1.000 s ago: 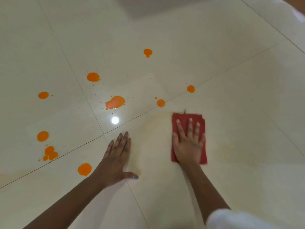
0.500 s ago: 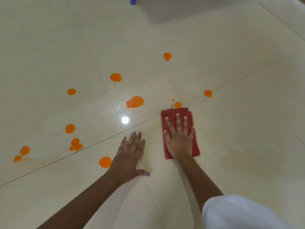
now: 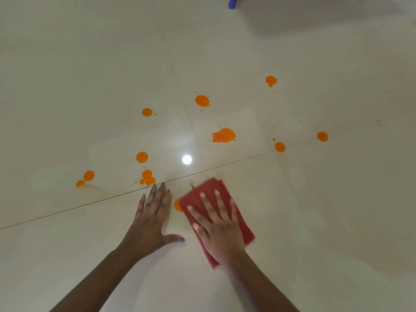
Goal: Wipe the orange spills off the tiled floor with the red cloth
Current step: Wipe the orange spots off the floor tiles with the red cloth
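On the floor, my right hand, grip wide, pressed the red cloth against an orange spill; my left hand lay flat, grip wide.

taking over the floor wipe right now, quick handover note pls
Left hand: flat on the cream tiled floor, fingers straight, holding nothing.
Right hand: pressed flat on the folded red cloth, fingers spread.
The cloth's left edge overlaps one orange spill between the hands.
Done: no drops show on the tile right of the cloth.
Left: that spill, the big orange splash and the smaller orange drops scattered beyond the grout line.
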`<state>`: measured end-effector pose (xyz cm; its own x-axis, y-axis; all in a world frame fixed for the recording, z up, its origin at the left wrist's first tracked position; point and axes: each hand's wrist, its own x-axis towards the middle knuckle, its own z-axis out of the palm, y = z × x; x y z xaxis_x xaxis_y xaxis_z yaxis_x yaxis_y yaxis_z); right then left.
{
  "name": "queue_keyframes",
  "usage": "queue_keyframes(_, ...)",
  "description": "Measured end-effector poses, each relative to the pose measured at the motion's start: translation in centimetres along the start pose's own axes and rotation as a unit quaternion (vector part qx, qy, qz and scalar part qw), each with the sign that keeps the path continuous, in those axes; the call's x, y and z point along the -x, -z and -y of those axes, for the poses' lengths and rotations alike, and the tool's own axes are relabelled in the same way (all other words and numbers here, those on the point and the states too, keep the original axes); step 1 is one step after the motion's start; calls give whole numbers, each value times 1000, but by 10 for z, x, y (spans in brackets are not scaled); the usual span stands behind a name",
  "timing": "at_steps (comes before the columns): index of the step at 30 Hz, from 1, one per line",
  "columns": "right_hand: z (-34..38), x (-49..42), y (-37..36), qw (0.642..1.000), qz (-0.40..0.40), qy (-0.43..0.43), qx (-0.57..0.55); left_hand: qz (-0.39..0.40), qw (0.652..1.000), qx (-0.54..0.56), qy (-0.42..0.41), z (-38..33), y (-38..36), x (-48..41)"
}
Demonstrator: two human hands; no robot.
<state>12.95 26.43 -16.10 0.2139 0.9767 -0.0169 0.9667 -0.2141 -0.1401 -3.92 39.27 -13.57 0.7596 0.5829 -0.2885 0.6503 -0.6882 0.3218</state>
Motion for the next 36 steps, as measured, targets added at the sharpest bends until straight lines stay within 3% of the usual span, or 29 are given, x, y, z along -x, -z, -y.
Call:
queue_keyframes(3,-33,22,2,998,-20,-47,23,7,999,11,36,16,-3,26)
queue_keyframes(7,-20,-48,4,981,-19,-192,9,23,998,5,61,27,-14,39)
queue_keyframes(11,71,-36,-10,998,21,-64,1,31,997,18,64,29,-12,42)
queue_keyframes(13,75,0,-10,998,47,-33,12,8,996,28,79,33,-11,47)
queue_keyframes(17,14,-16,-5,992,11,-124,11,7,997,8,72,47,-21,59)
queue_keyframes(20,16,-75,-5,978,-15,-208,0,17,997,11,77,48,-23,60)
queue_keyframes(22,56,-80,-11,989,-24,-144,-7,18,996,22,90,46,-21,60)
queue_keyframes(25,104,-17,-15,999,34,6,-1,15,989,46,138,51,-17,70)
queue_keyframes(28,65,23,-11,1000,20,-20,-1,9,987,49,154,58,-20,81)
queue_keyframes(31,28,-23,-9,995,1,-95,28,-12,987,52,151,59,-23,84)
queue_keyframes(33,43,-70,-12,986,-20,-163,9,-21,987,51,148,58,-24,84)
queue_keyframes(34,62,-82,-15,987,-23,-158,-1,-20,987,52,149,58,-25,84)
queue_keyframes(36,105,-72,-22,998,-12,-54,-7,-24,985,54,159,62,-25,87)
